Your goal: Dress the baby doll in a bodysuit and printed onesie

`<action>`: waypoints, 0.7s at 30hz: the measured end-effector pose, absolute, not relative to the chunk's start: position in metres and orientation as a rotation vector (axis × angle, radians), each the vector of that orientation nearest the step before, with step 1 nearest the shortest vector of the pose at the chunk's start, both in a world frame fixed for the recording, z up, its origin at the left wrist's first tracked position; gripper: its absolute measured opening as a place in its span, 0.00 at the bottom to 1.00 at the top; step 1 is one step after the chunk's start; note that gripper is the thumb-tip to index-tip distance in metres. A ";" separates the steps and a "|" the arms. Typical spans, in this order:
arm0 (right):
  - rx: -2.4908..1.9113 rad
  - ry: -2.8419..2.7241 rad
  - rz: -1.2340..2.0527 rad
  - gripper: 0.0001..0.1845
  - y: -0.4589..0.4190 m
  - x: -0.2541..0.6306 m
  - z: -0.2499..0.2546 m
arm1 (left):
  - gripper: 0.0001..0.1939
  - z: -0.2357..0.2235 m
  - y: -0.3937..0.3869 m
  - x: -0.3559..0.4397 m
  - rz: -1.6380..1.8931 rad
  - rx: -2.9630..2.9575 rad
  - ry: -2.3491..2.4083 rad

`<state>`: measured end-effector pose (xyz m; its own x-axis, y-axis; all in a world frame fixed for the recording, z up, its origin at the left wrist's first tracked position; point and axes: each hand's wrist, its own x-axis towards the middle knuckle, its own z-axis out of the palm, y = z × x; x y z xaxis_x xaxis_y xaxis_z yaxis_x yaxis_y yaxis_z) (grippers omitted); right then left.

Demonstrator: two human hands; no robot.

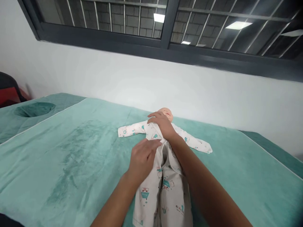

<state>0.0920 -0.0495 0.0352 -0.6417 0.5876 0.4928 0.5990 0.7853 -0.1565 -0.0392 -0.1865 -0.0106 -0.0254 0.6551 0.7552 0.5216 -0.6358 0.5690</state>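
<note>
A baby doll [166, 113] lies on its back with its head toward the wall. It is dressed in a white baby romper [145, 191] with teal and red prints, its sleeves stretched out to both sides and its legs toward me. My right hand [163, 123] rests on the upper chest and collar just below the doll's head, fingers apart and partly covering the face. Lower down, my left hand [144, 157] has its fingers curled at the romper's front, thumb and index by the fabric edge. A gap in the front shows between the two legs of the romper.
A teal plush cover [90, 148] lies under the doll, with a round face hole [35, 109] at its left end. Behind stands a white wall [106, 75] below a dark-framed, barred window [163, 44]. A black and red object [9, 90] is at the far left.
</note>
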 end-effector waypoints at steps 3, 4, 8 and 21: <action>-1.018 -2.279 -0.104 0.08 -0.049 0.100 0.029 | 0.15 -0.020 -0.188 -0.030 1.672 2.302 1.098; -1.061 -2.211 -0.146 0.09 -0.048 0.101 0.026 | 0.14 -0.022 -0.188 -0.029 1.650 2.278 1.078; -1.245 -1.995 -0.281 0.14 -0.050 0.106 0.021 | 0.09 -0.026 -0.192 -0.031 1.614 2.010 1.165; -1.370 -1.516 0.491 0.08 -0.046 0.132 0.018 | 0.14 -0.042 -0.211 -0.045 1.408 1.858 1.548</action>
